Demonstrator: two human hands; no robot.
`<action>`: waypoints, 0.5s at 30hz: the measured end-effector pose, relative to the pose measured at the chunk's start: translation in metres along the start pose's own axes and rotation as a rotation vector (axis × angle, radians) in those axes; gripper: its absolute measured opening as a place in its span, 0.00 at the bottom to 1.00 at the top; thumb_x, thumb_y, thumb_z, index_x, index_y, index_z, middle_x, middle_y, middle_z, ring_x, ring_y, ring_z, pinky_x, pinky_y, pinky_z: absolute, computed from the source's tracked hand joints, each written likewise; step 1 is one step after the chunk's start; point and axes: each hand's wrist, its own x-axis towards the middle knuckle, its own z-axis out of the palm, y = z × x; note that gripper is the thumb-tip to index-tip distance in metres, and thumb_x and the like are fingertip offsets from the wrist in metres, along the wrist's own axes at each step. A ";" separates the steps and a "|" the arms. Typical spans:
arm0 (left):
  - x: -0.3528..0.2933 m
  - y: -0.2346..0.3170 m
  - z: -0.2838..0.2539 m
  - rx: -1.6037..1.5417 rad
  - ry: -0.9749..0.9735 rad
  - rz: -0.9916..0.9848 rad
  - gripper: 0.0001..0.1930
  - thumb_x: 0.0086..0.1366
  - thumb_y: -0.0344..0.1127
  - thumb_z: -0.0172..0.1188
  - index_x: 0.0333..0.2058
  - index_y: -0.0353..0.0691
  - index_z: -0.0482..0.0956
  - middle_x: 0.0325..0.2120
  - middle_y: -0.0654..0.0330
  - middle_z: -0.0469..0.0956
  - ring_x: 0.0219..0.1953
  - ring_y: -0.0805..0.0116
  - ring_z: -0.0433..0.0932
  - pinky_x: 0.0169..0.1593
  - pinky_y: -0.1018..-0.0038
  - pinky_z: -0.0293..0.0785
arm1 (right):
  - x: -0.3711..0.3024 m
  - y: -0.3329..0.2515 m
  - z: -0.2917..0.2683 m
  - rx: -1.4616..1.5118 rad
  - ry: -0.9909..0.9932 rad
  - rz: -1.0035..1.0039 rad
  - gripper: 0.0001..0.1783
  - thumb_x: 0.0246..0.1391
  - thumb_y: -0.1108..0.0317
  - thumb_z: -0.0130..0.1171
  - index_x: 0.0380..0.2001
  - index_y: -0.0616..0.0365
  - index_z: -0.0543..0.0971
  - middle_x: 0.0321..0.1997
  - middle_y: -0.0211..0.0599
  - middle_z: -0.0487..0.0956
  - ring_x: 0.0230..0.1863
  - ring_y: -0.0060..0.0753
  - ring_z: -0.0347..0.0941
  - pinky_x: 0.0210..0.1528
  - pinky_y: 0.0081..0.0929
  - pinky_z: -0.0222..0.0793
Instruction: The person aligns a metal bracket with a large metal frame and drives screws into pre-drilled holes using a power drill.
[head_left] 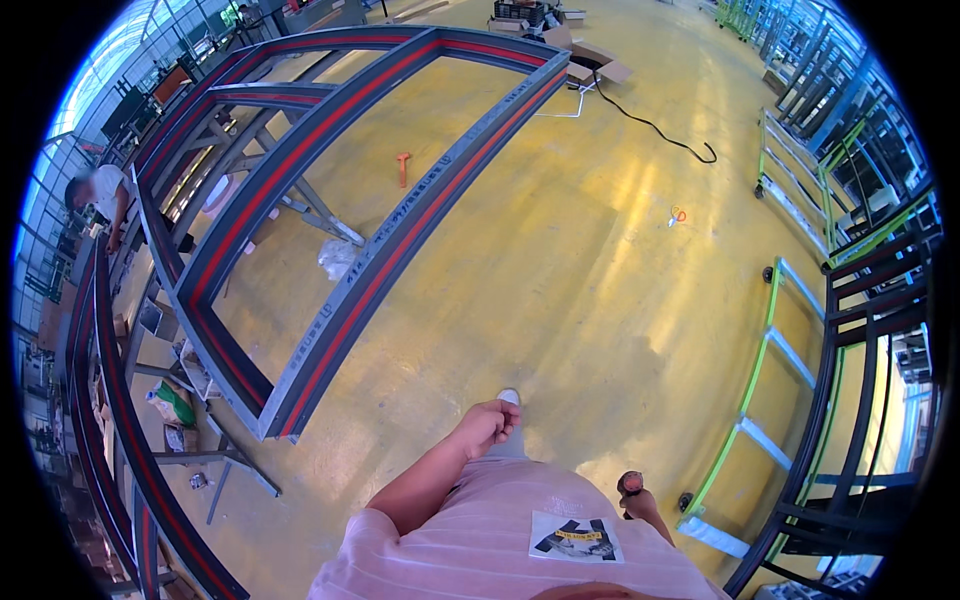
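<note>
My left hand (487, 426) hangs in front of my body with its fingers curled closed, and nothing shows in it. Below it a pale shoe tip (509, 397) shows on the floor. Low at my right side, my right hand (645, 506) is closed around a dark tool with a round reddish end (630, 483); its lower part is hidden. Ahead and to the left, a large dark grey window frame (345, 310) with red strips rests raised on metal stands. Its near corner is the part closest to my left hand, and neither hand touches it.
An orange hammer (403, 169) and orange-handled scissors (678, 216) lie on the yellow floor (600, 300). A black cable (660, 132) trails near cardboard boxes (598, 64). Wheeled green racks (757, 372) line the right. Another person (105, 195) stands at far left beside more red-striped frames (125, 400).
</note>
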 end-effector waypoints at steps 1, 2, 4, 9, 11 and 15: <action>0.023 0.033 0.021 0.041 -0.059 0.005 0.18 0.54 0.19 0.47 0.43 0.35 0.75 0.31 0.59 0.75 0.25 0.73 0.70 0.25 0.79 0.64 | 0.020 0.027 -0.006 -0.164 0.034 -0.119 0.07 0.39 0.69 0.62 0.25 0.60 0.79 0.25 0.38 0.80 0.25 0.26 0.78 0.28 0.36 0.75; 0.041 0.073 0.040 0.080 -0.094 0.015 0.17 0.54 0.20 0.47 0.43 0.35 0.76 0.30 0.60 0.75 0.25 0.74 0.70 0.26 0.79 0.64 | 0.034 0.023 -0.019 -0.149 0.004 -0.077 0.08 0.39 0.69 0.63 0.25 0.60 0.79 0.25 0.38 0.80 0.25 0.27 0.79 0.28 0.36 0.75; 0.059 0.145 0.079 0.187 -0.116 0.073 0.12 0.59 0.24 0.50 0.42 0.36 0.76 0.28 0.61 0.75 0.24 0.76 0.68 0.26 0.80 0.62 | 0.049 -0.012 -0.054 -0.007 -0.043 0.070 0.08 0.39 0.68 0.63 0.25 0.60 0.79 0.26 0.38 0.81 0.26 0.27 0.79 0.29 0.35 0.75; 0.121 0.320 0.166 0.316 -0.228 0.177 0.08 0.68 0.29 0.50 0.42 0.37 0.77 0.24 0.65 0.72 0.22 0.79 0.64 0.24 0.82 0.57 | 0.145 -0.101 -0.136 0.130 -0.061 0.144 0.10 0.38 0.67 0.65 0.25 0.61 0.80 0.27 0.38 0.81 0.29 0.29 0.79 0.32 0.34 0.75; 0.156 0.375 0.186 0.334 -0.203 0.213 0.08 0.68 0.30 0.50 0.42 0.37 0.77 0.24 0.68 0.70 0.21 0.81 0.62 0.23 0.83 0.55 | 0.206 -0.133 -0.166 0.114 -0.096 0.137 0.10 0.38 0.67 0.65 0.26 0.61 0.81 0.27 0.38 0.81 0.30 0.30 0.79 0.33 0.34 0.75; 0.215 0.479 0.226 0.310 -0.088 0.395 0.08 0.68 0.31 0.51 0.41 0.37 0.77 0.19 0.72 0.63 0.19 0.83 0.57 0.21 0.84 0.50 | 0.342 -0.198 -0.246 0.028 -0.166 0.076 0.11 0.37 0.66 0.66 0.26 0.61 0.82 0.28 0.38 0.82 0.31 0.32 0.80 0.35 0.32 0.75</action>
